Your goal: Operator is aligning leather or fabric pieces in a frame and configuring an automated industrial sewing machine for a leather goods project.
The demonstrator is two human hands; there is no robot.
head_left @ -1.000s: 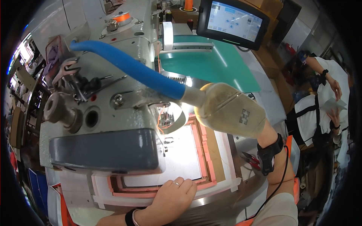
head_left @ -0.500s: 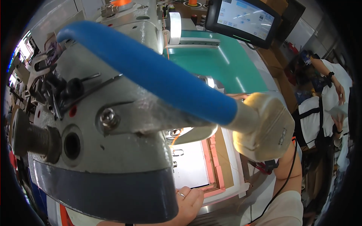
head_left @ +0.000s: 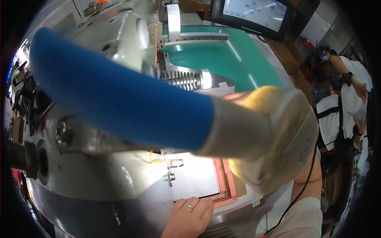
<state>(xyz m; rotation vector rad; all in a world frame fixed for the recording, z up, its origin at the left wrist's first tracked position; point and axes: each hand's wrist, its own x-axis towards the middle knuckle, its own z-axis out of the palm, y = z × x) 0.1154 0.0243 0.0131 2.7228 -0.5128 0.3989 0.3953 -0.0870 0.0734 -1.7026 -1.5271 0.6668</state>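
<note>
My left hand [head_left: 189, 216], with a ring on one finger, rests at the near edge of a pink-edged frame [head_left: 220, 197]. Its bent fingers are closed over that edge. Inside the frame lies a white sheet [head_left: 196, 178]. Past the lamp head, a strip of my right hand [head_left: 238, 97] shows near the green plate; its fingers are hidden. On the left stands the grey head of a sewing machine [head_left: 91, 178]. Orange thread [head_left: 156, 160] runs to a bent metal presser part [head_left: 176, 163] over the sheet.
A blue-necked lamp [head_left: 119, 91] with a cream head [head_left: 278, 139] blocks much of the middle. Behind lies a green plate [head_left: 198, 57] with a metal rail [head_left: 202, 37]. A screen [head_left: 254, 14] stands at the back. At the right, another person's hand [head_left: 360, 90] shows.
The view has shifted, so the machine and lamp neck appear further left and the lamp looms larger. More of my left hand shows, still at the frame's edge. A coil spring has come into sight.
</note>
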